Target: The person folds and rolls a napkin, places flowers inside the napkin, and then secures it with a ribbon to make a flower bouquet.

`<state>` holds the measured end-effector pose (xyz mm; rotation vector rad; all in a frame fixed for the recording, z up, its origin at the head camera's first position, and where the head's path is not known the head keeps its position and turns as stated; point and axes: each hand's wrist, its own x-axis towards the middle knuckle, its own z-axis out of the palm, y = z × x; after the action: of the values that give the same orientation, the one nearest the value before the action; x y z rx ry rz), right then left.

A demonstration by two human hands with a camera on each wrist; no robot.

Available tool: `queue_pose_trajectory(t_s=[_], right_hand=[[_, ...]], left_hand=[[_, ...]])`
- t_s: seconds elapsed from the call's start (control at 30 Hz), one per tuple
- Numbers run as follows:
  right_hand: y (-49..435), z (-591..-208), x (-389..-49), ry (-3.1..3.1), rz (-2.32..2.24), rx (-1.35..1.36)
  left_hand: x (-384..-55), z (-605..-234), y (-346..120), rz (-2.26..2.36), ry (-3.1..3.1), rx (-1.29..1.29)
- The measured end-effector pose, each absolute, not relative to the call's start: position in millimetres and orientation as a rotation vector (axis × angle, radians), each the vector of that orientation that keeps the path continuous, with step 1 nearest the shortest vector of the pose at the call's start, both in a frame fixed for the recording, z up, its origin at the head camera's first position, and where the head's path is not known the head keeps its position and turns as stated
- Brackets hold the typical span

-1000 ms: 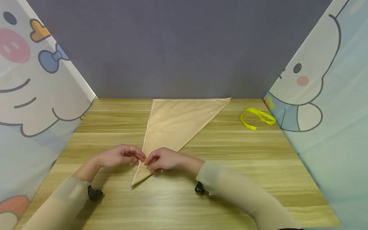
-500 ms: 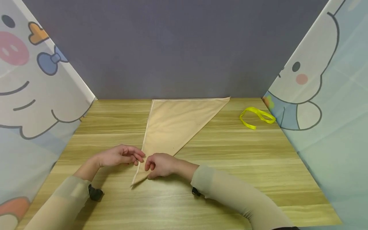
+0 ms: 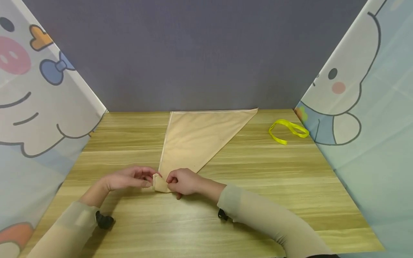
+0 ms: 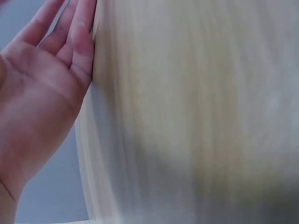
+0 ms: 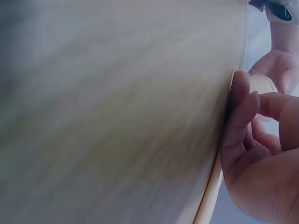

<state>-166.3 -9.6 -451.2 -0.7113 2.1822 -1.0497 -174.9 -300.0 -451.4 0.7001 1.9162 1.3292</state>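
Note:
A beige cloth (image 3: pixel 190 143) lies on the table as a folded triangle with pale stitched edges. Its near corner is turned up into a small flap (image 3: pixel 160 184) between my two hands. My right hand (image 3: pixel 185 181) pinches the flap's right side with thumb and fingertips, low over the tabletop. To the left of the flap, my left hand (image 3: pixel 130 177) has its fingertips right at the flap's edge, thumb apart. The left wrist view shows that hand's palm (image 4: pixel 39 93) with fingers extended. In the right wrist view the flap (image 5: pixel 262 84) rises beyond my right fingers (image 5: pixel 240 116).
A yellow ribbon (image 3: pixel 288 127) lies loosely looped at the table's back right. The wood-grain table (image 3: pixel 274 190) ends at a grey back wall (image 3: pixel 200 53). Cartoon-printed panels (image 3: pixel 342 107) stand on both sides.
The cloth's near corner, flat before, is now folded up and away from me. My right hand went down to the cloth edge, then lifted it; the left fingers now meet the flap.

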Motion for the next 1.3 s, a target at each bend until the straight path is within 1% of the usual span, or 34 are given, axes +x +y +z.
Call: queue_pose_trajectory(t_s=[0.23,0.53,0.87,1.2,1.3], right_hand=[[-9.0,-453.1,-169.3,2.13,-1.109,-0.62],[-8.6,-451.8,-170.6,2.153,-1.038,-0.7],[-9.9,-452.6,-168.6,2.147,-1.105,-0.611],[-7.3,-452.6,-168.6,2.121,-1.143,-0.62],[-6.7,-453.2,-168.3,2.094,-1.159,-0.614]], left_hand=[[-174.7,-455.9,-293.9,1.254,2.117,0.643],[-174.2,-456.3,-289.1,1.284,2.148,0.666],[-175.2,-458.2,-273.6,1.281,2.299,0.364],[-177.3,-458.4,-264.8,1.265,2.396,0.335],[-175.5,-460.1,-266.1,1.285,2.405,0.38]])
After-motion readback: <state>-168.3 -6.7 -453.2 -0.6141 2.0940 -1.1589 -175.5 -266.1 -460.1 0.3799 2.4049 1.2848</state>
